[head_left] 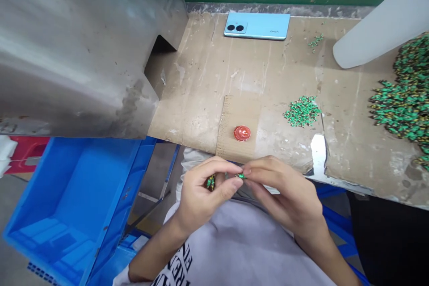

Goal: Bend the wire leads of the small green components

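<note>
Above my lap, my left hand and my right hand meet, fingertips pinched around one small green part. Both hands are closed on it, and its exact kind is too small to make out. More small green, black and yellow pieces sit in the curl of my left hand. Just beyond my fingers, a small round dish of red paste or liquid rests on a cardboard piece. To its right lies a small pile of tiny green parts.
A large heap of green, black and yellow pieces covers the table's right side, beside a white tube. A light-blue phone lies at the back. Left stands a metal housing, with a blue crate below.
</note>
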{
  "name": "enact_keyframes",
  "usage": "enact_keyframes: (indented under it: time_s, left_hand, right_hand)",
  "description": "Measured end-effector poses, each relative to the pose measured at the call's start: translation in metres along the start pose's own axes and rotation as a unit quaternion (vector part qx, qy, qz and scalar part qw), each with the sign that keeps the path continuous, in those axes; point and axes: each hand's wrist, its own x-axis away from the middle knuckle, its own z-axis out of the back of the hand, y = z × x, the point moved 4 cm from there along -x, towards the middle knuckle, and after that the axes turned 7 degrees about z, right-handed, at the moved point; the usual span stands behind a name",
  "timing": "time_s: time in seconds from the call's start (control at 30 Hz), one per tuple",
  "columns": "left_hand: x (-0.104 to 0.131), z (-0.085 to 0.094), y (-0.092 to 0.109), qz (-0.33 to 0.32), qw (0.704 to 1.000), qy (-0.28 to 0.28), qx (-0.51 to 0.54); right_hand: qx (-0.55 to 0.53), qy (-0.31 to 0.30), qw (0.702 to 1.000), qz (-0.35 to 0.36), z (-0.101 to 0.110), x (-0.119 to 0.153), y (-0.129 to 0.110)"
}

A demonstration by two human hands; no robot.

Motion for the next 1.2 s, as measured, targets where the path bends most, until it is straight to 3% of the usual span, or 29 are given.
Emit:
enact_keyframes:
  time_s: [0.1, 0.4, 0.63, 0.87, 1.07, 1.2]
  left_hand:
    - [0.004, 0.0, 0.006, -0.026, 0.999, 0.0, -0.033]
    - [0.006, -0.005, 0.016, -0.085, 0.992, 0.035, -0.084]
    - [0.001, -0.005, 0.012, -0.038, 0.997, 0.031, -0.055]
    - [-0.003, -0.004, 0.004, 0.016, 0.999, 0.03, -0.013]
    - [-0.001, -0.005, 0.002, 0.053, 0.999, 0.011, 0.006]
    - [0.002, -0.005, 0.01, 0.008, 1.0, 0.007, -0.025]
  right_hand:
    - [0.017, 0.003, 0.999, 0.043, -0.001, 0.004, 0.0]
    - [0.014, 0.003, 0.998, 0.054, -0.003, 0.004, -0.002]
    - [0.074, 0.003, 0.995, 0.064, -0.005, 0.013, -0.005]
    - [0.133, -0.065, 0.988, 0.052, -0.002, 0.011, -0.015]
    - [0.068, 0.003, 0.995, 0.069, 0.0, 0.01, -0.001]
    - [0.064, 0.02, 0.994, 0.082, 0.003, 0.004, 0.0]
